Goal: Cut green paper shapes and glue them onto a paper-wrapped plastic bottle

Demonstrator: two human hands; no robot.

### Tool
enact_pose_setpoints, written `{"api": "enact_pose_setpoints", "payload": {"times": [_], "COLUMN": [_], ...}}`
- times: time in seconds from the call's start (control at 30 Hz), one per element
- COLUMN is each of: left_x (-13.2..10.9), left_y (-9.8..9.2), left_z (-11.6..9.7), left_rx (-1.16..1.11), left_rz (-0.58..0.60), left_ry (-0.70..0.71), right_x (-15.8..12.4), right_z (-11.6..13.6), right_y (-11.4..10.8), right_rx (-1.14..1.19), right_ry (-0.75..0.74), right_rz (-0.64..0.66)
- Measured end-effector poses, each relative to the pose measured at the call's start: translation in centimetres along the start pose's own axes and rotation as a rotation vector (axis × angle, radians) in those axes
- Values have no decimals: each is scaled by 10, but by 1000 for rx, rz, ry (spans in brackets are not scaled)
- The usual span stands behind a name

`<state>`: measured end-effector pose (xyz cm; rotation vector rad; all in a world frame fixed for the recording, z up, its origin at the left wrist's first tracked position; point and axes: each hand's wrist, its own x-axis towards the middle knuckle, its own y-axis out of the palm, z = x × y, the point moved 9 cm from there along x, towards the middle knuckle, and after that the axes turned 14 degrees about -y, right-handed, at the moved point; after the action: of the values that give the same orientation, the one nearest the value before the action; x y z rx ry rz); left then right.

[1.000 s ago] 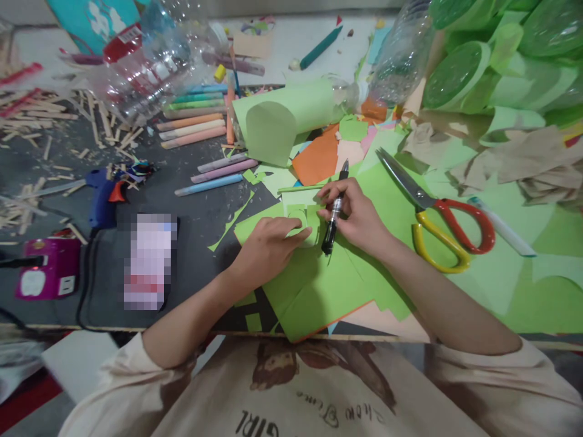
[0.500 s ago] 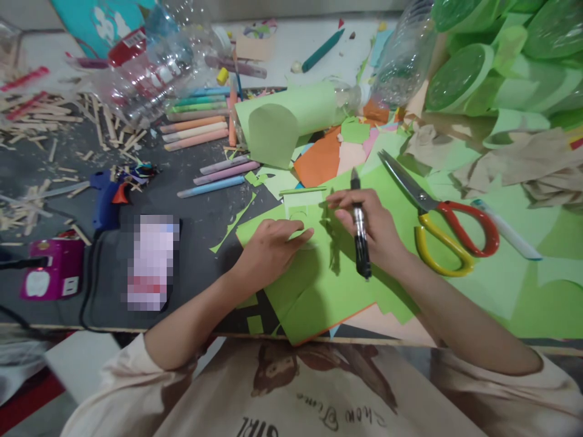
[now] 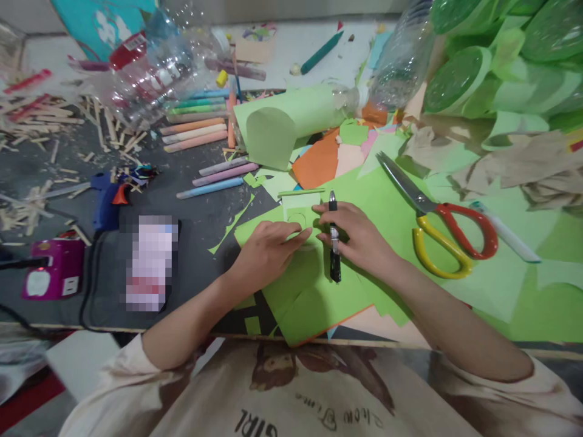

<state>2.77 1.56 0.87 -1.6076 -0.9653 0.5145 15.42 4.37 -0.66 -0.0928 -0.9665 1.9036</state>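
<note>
My left hand point(image 3: 266, 249) rests on the green paper point(image 3: 314, 297), its index finger and thumb reaching right and pressing down on it. By those fingertips there is a thin curved outline on a pale green piece point(image 3: 296, 205), and a faint round edge shows below the thumb. Facing it from the right, my right hand point(image 3: 359, 237) holds a black and silver pen point(image 3: 334, 243) between its fingers. The pen lies across the fingers with its silver tip pointing away from me. To the right of that hand, scissors point(image 3: 423, 203) with red and yellow handles lie spread on the paper.
A paper-wrapped bottle point(image 3: 291, 121) lies beyond the hands. Markers point(image 3: 195, 133), a blue glue gun point(image 3: 104, 200), a phone point(image 3: 150, 264) and a purple box point(image 3: 52, 267) occupy the left. Green-wrapped bottles point(image 3: 523, 85) and crumpled brown paper point(image 3: 514, 164) crowd the right.
My right hand with the pen has moved left, closer to the left hand's fingertips, and sits lower over the paper. The left hand has stayed almost in place.
</note>
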Motion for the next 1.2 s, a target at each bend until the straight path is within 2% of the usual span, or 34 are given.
{"api": "enact_pose_setpoints", "payload": {"times": [0.4,0.93,1.13,1.2], "left_x": [0,-2,-1,-1], "left_y": [-5,7,6,4], "left_z": [-6,-2,-1,-2], "left_rx": [49,88,65,61], "left_rz": [-55,78,86,55], "left_ry": [44,19,16,22], "right_x": [0,1,2,1], "right_z": [4,3,5,6], "right_y": [0,2,3,2], "right_rx": [-43,-71,-92,-97], "right_ry": [-40,-69,-56,-63], "right_rz": [-13,19,44,25]}}
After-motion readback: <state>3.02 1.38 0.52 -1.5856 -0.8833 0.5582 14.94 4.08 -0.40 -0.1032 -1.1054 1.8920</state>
